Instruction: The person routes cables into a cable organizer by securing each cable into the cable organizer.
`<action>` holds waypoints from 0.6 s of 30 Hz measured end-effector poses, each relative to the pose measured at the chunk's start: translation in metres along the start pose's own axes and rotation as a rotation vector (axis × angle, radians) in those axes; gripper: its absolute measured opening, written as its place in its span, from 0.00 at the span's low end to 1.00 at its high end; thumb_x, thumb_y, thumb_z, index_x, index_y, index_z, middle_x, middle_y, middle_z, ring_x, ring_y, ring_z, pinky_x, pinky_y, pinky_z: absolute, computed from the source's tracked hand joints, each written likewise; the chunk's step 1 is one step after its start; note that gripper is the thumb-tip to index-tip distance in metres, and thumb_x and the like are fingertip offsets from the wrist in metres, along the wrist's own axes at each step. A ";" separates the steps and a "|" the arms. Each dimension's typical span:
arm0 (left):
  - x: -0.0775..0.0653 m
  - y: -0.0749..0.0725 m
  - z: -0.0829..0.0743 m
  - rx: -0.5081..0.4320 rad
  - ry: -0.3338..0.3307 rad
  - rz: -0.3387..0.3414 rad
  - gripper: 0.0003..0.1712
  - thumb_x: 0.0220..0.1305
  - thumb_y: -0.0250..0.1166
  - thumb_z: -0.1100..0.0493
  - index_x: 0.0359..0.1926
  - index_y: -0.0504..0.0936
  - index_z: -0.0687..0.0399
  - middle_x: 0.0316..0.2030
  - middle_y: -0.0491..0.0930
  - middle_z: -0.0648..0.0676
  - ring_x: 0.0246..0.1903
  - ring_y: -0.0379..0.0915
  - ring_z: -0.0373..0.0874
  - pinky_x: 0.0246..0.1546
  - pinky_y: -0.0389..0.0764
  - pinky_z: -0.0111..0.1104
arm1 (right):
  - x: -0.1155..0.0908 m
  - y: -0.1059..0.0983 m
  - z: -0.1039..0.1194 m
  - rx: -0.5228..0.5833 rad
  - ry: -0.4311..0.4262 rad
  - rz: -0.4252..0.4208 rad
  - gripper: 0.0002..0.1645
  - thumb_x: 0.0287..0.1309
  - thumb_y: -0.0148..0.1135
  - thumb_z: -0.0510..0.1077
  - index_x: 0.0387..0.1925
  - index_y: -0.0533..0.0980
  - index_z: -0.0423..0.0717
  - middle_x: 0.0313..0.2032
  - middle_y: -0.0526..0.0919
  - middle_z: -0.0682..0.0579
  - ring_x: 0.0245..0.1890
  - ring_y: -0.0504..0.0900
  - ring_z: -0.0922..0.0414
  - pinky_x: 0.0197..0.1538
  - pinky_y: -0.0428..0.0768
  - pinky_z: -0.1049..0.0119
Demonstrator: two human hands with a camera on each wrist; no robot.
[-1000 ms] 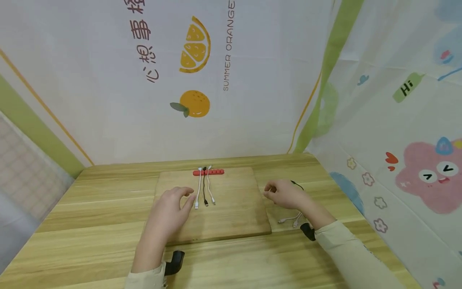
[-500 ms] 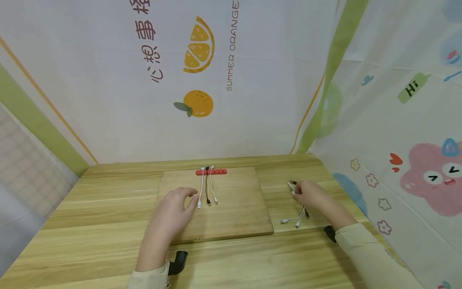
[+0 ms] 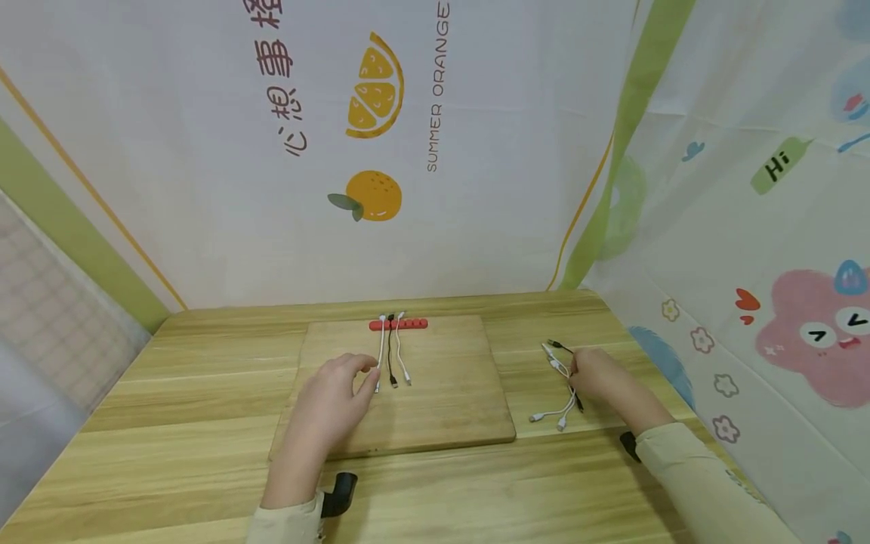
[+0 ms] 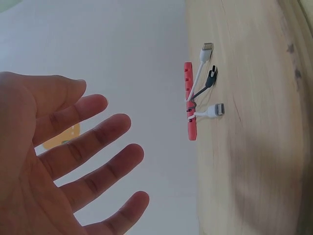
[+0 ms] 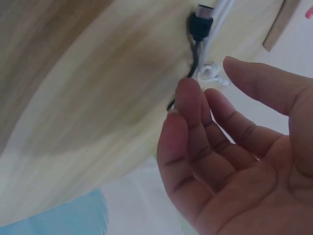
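Observation:
My left hand hovers over the left part of the wooden board, holding nothing, its fingers loosely bent and spread in the left wrist view. Beside its fingertips, two white cables and a black cable lie side by side across a red cable holder. My right hand is at a small pile of cables on the table right of the board. In the right wrist view its fingertips reach a black cable, with the thumb held apart from the fingers. White cables lie in the same pile.
The board lies on a wood-grain table. A printed white cloth hangs behind it, and another patterned cloth runs along the right edge. A black wrist mount sits under the left wrist.
My right hand has moved from the board's right edge farther right to the cable pile, uncovering more white cables. The left hand stays nearly in place; the view has shifted slightly.

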State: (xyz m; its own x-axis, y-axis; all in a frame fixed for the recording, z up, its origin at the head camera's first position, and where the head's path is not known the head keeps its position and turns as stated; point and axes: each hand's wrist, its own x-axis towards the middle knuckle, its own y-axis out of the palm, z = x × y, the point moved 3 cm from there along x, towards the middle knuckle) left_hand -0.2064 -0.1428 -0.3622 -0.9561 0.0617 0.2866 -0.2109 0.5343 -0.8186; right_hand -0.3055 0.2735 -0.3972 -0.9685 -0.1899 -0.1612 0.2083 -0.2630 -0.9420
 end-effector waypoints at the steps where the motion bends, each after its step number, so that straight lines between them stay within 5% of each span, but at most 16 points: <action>1: 0.000 0.000 0.000 0.000 -0.001 0.000 0.16 0.78 0.62 0.52 0.57 0.88 0.54 0.54 0.89 0.55 0.60 0.83 0.59 0.60 0.82 0.57 | 0.000 0.001 -0.001 -0.006 0.002 0.001 0.05 0.64 0.64 0.35 0.32 0.82 0.37 0.31 0.84 0.46 0.28 0.76 0.54 0.32 0.75 0.63; 18: 0.001 0.001 -0.003 0.001 0.012 -0.020 0.16 0.78 0.63 0.52 0.55 0.88 0.54 0.52 0.89 0.56 0.58 0.84 0.57 0.60 0.83 0.55 | 0.002 0.010 -0.006 -0.059 0.017 0.004 0.08 0.66 0.62 0.35 0.29 0.80 0.40 0.29 0.82 0.47 0.26 0.75 0.54 0.30 0.74 0.63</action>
State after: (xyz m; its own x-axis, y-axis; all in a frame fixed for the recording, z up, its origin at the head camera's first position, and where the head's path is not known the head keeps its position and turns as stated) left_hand -0.2073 -0.1396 -0.3610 -0.9492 0.0612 0.3088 -0.2300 0.5351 -0.8129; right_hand -0.3061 0.2757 -0.4088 -0.9700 -0.1744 -0.1696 0.2043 -0.2055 -0.9571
